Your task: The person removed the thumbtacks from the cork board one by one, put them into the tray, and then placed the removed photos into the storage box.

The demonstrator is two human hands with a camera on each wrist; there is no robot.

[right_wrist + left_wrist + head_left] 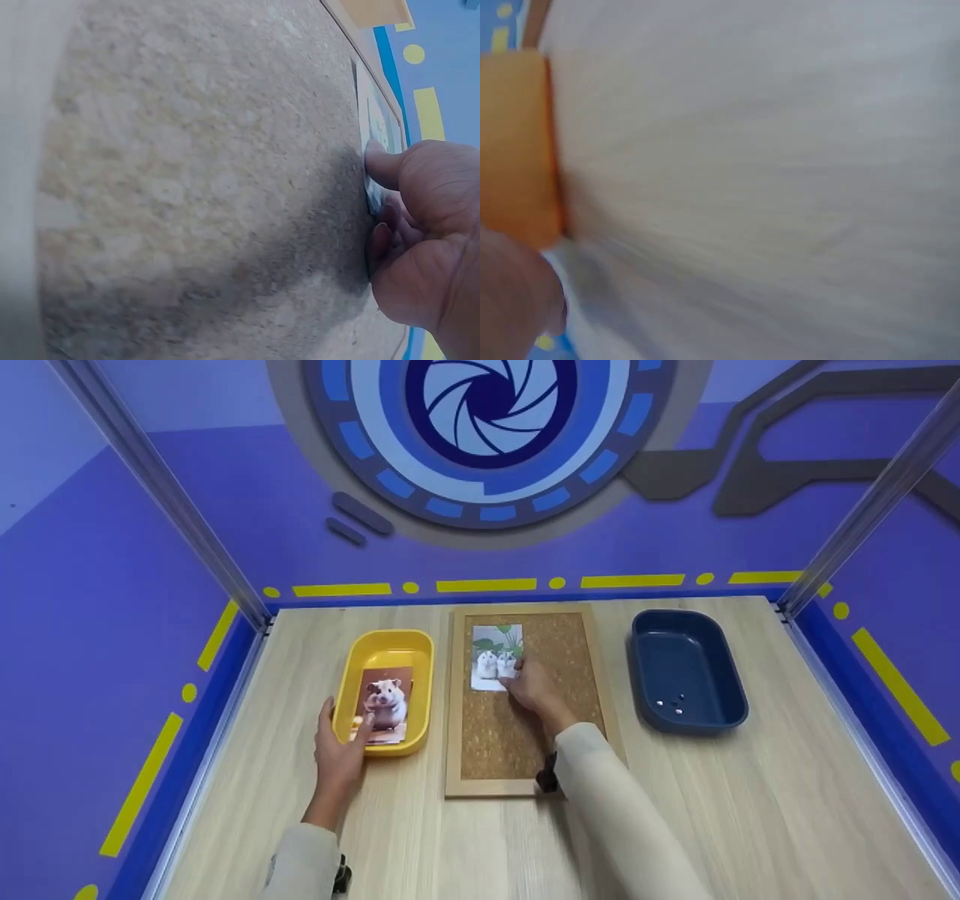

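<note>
Centre frame, your right hand (534,688) is pinching the two-hamster photo (495,656) on the cork board (525,735). Left hand (339,750), fingers relaxed, is touching the yellow tray (385,647) holding a hamster photo (385,703); blue tray (686,671) is holding small pins (670,704).

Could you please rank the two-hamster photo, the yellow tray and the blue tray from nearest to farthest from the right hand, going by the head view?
1. Two-hamster photo, under the right hand.
2. Yellow tray, to its left.
3. Blue tray, to its right, slightly farther.
</note>
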